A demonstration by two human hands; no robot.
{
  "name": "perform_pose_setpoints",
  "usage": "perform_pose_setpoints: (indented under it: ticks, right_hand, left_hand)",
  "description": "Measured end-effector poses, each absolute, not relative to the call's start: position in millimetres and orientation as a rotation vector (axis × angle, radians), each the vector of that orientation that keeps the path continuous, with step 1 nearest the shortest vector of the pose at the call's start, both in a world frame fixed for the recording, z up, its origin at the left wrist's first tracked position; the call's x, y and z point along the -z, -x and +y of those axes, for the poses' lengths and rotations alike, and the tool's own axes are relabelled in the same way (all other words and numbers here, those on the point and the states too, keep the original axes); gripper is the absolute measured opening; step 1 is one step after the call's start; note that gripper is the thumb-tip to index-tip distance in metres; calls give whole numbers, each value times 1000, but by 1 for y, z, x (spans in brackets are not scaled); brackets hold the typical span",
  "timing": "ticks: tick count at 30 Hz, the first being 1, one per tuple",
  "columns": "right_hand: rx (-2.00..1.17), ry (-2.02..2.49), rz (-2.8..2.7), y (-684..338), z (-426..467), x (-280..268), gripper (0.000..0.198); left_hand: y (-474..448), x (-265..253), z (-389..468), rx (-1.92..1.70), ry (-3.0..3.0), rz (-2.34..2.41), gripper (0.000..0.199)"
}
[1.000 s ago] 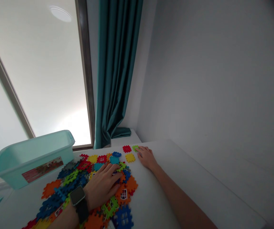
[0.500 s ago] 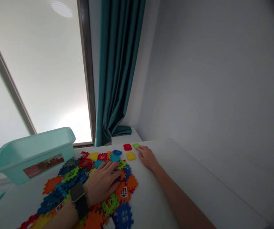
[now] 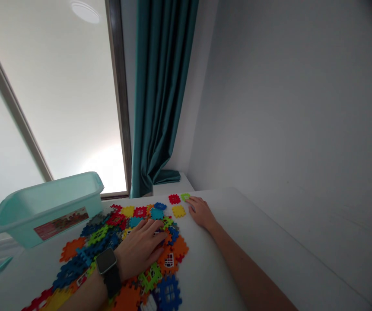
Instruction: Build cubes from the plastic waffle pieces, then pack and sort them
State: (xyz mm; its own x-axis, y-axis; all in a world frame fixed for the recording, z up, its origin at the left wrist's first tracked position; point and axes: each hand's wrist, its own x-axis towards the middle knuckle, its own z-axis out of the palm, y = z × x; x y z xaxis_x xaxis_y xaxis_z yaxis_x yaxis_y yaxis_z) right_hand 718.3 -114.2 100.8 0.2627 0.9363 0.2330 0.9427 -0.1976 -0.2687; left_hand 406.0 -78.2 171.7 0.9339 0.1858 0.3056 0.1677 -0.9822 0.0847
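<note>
My left hand (image 3: 142, 246), with a dark smartwatch (image 3: 106, 261) on its wrist, lies palm down over a heap of colourful notched building tiles (image 3: 111, 239). Its fingers are spread and slightly bent; whatever is under the palm is hidden. Farther out, my right hand (image 3: 201, 212) rests flat on the table with its fingers stretched out. Its fingertips touch, or nearly touch, the edge of a small light-green tile (image 3: 185, 197). A red tile (image 3: 174, 199) and a yellow tile (image 3: 179, 211) lie just left of those fingers, apart from the heap.
A mint-green plastic tub (image 3: 61, 203) with a picture label stands on the far left of the white table (image 3: 205, 268). Behind the table hang a teal curtain (image 3: 163, 95) and a frosted window (image 3: 65, 99). A grey wall (image 3: 286, 108) runs along the right.
The view has shifted very slightly. Both hands and the tiles keep the same places.
</note>
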Motion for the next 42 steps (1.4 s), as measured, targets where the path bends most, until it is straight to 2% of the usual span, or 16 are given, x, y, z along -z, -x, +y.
perform_pose_setpoints:
  ticks: [10,19,32,37,42]
  right_hand:
    - [119,2083,-1661,-719,-118,-96,49]
    - [215,1886,-1656,-694,-130,-105,42]
    - [39,1722,-1839,-601,-144,-137,22]
    - [-2,1731,-1810,-584,-166,-139,22]
    - [-35,1672,-1911,-575,-176,-138,28]
  left_hand:
    - [-404,-175,-76,-400,-3047,299,23]
    - [-391,-180,-50,-414,-3044,392,25]
    - [-375,-183,-29,-346,-3016,563,24]
    - [-386,-180,-43,-404,-3004,574,24]
    - [-391,-176,-53,-361,-2976,611,34]
